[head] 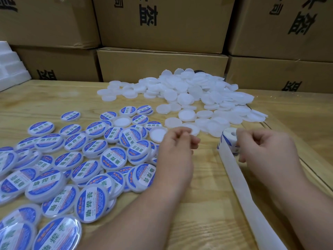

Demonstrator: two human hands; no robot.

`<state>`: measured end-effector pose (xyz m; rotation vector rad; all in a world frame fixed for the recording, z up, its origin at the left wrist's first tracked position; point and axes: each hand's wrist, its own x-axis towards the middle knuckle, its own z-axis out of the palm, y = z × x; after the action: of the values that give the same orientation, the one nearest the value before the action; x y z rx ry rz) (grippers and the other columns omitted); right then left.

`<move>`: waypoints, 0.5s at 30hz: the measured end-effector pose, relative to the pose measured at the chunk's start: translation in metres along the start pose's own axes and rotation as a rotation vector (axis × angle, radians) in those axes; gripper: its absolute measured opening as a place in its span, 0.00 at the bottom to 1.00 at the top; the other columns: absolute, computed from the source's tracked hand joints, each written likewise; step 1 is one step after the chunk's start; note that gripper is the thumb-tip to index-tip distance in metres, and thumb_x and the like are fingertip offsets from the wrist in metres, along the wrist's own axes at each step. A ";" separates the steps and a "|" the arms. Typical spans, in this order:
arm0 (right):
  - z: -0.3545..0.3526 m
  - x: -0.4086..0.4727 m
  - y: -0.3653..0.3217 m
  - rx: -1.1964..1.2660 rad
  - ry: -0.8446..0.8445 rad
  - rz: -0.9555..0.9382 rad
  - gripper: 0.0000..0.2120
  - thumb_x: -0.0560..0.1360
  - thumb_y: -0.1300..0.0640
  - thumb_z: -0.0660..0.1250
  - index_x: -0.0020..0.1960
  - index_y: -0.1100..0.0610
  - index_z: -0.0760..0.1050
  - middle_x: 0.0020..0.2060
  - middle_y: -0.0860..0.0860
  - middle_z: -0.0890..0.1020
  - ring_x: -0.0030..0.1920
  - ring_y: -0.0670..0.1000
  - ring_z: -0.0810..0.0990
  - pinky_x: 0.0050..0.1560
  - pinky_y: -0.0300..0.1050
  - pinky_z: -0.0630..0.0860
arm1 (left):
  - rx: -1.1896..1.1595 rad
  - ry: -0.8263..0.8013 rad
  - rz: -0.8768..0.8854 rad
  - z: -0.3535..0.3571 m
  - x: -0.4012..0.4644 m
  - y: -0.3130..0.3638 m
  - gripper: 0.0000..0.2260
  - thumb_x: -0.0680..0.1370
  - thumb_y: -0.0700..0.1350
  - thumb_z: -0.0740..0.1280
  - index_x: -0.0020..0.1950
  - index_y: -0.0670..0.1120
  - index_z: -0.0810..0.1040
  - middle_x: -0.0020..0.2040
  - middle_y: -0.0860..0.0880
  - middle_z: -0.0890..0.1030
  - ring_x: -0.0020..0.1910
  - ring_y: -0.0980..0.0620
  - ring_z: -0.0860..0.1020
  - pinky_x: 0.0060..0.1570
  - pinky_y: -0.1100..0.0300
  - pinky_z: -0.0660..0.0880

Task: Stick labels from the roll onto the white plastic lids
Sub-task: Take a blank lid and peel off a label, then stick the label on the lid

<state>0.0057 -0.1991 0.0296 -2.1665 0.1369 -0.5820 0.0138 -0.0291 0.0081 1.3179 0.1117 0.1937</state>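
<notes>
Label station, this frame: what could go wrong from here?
1. The spent backing strip trails loose toward the table edge; it may snag under the right hand as the label roll turns.
2. Two unlabeled lids lie upside down among the labeled lids, so they could get passed over.
3. The left hand hovers curled between both piles; a sweep might mix them.

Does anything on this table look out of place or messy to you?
Two things. Among the blue-labelled lids on the left lie a couple of bare white plastic lids, upside down and unlabelled. And a long white strip of empty backing paper trails loose from the label roll held by the right hand across the wooden table.
</notes>
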 end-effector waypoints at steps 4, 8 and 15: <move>0.001 0.000 -0.001 -0.123 -0.093 0.033 0.30 0.68 0.31 0.60 0.30 0.59 0.76 0.25 0.52 0.80 0.26 0.51 0.77 0.30 0.45 0.73 | 0.707 -0.247 0.267 0.007 -0.015 -0.011 0.11 0.81 0.44 0.60 0.55 0.58 0.78 0.50 0.59 0.80 0.51 0.59 0.76 0.55 0.63 0.73; 0.002 -0.002 -0.002 -0.159 -0.116 -0.005 0.27 0.74 0.36 0.66 0.27 0.55 0.69 0.17 0.47 0.64 0.20 0.47 0.62 0.21 0.34 0.57 | 1.061 -0.299 0.360 0.008 -0.017 -0.015 0.20 0.81 0.44 0.58 0.73 0.54 0.70 0.71 0.53 0.73 0.76 0.52 0.62 0.75 0.55 0.60; 0.009 -0.004 0.002 -0.188 -0.287 0.025 0.26 0.74 0.39 0.67 0.29 0.58 0.71 0.18 0.48 0.70 0.20 0.48 0.65 0.24 0.42 0.64 | 1.214 -0.230 0.194 0.019 -0.004 -0.023 0.33 0.78 0.51 0.60 0.81 0.49 0.53 0.83 0.43 0.47 0.82 0.44 0.40 0.78 0.46 0.42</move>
<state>0.0064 -0.1926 0.0220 -2.4020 0.0640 -0.2462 0.0156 -0.0530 -0.0099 2.5540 -0.1260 0.1308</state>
